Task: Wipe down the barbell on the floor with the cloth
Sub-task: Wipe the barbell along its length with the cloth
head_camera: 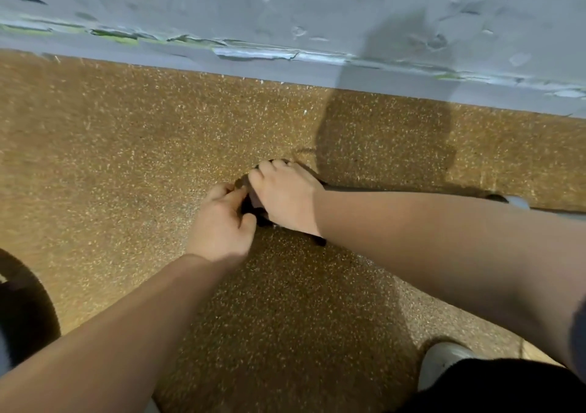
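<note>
Two grips holding cloth (253,205): left hand (222,225), right hand (285,197), at barbell (518,202) end; floor (111,159) free leftward, wall (285,16) ahead.

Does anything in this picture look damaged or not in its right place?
Yes, the wall: its grey paint is chipped and peeling along the lower band, with green showing underneath. Nothing is spilled on the floor around the cloth and barbell.

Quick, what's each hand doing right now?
Left hand: pinching the cloth.
Right hand: curled over the cloth at the barbell end.
</note>
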